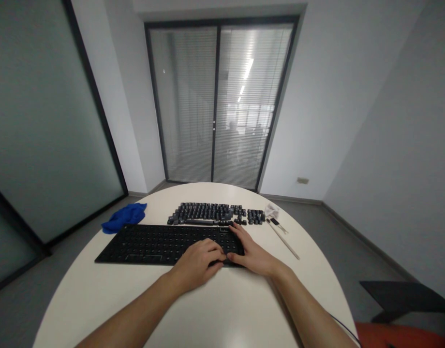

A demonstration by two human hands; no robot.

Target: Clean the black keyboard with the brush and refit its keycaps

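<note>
A black keyboard (150,244) with its keycaps off lies flat on the table, its switches or bare key positions showing in rows. My right hand (253,253) grips its right end, fingers stretched toward the back edge and thumb over the front part. Over the lower right of the keyboard, my left hand (200,261) is closed, thumb and curled fingers near each other beside the right thumb. Whatever lies between those left fingertips is hidden or too small to make out. Behind the keyboard, loose black keycaps (204,211) are laid out in keyboard order.
A blue cloth (125,217) lies crumpled at the left. To the right are a small clear plastic bag (271,210), a small black-ended tool (276,223) and a thin wooden-looking stick (286,242). A round white table (208,314) carries everything; a chair (407,297) stands at lower right.
</note>
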